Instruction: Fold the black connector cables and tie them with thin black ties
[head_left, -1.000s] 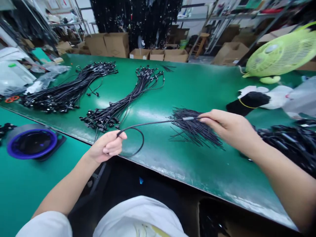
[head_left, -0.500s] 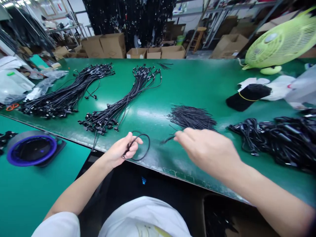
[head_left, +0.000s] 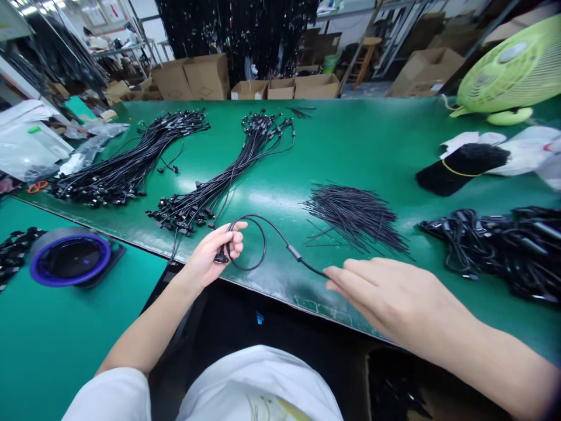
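Observation:
A black cable [head_left: 265,244] runs between my two hands in the head view, with a loop near the left one and a grey cylindrical sleeve [head_left: 294,252] along its length. My left hand [head_left: 218,251] is closed around the looped end, and a black connector shows below its fingers. My right hand [head_left: 385,292] pinches the cable's other stretch between thumb and fingers, seen from the back; the end there is hidden. Just beyond the right hand lies a loose pile of thin black ties [head_left: 350,213]. Past my left hand lies a bundle of black connector cables [head_left: 228,175].
A larger cable bundle [head_left: 135,155] lies at the left, beside orange-handled scissors [head_left: 38,186]. A purple-rimmed round holder [head_left: 70,257] sits at the near left. Coiled cables [head_left: 495,245], a banded black bundle [head_left: 462,168] and a green fan [head_left: 512,70] are at the right.
My right hand has moved slightly right and down, away from the tie pile. The cable now stretches between both hands, with its grey sleeve in sight. The view has shifted slightly.

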`<action>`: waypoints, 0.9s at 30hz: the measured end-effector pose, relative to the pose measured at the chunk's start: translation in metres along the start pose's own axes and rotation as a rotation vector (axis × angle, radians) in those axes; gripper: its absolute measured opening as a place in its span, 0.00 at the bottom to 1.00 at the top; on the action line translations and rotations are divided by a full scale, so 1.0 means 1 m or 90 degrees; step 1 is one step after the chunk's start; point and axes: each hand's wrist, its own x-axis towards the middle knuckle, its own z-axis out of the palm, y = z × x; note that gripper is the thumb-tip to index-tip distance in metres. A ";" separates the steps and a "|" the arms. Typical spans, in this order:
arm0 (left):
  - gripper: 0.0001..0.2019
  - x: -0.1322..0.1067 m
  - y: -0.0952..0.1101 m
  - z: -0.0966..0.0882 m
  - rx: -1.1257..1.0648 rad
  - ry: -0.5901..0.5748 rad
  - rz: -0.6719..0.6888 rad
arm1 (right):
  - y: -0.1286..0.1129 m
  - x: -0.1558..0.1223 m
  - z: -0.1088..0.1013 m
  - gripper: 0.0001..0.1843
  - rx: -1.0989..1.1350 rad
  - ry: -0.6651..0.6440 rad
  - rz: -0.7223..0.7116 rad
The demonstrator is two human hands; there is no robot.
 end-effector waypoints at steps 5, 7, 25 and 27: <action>0.13 -0.002 -0.025 0.017 0.182 -0.073 0.060 | -0.023 0.015 0.013 0.17 0.164 -0.127 -0.032; 0.13 -0.010 -0.038 0.024 0.354 -0.141 0.099 | -0.022 0.025 0.017 0.16 0.230 -0.127 0.007; 0.27 -0.011 -0.074 0.042 0.108 -0.168 -0.020 | -0.028 0.038 0.075 0.27 1.328 0.179 0.708; 0.25 -0.015 -0.070 0.037 0.100 -0.155 0.002 | -0.026 0.037 0.069 0.29 1.387 0.146 0.685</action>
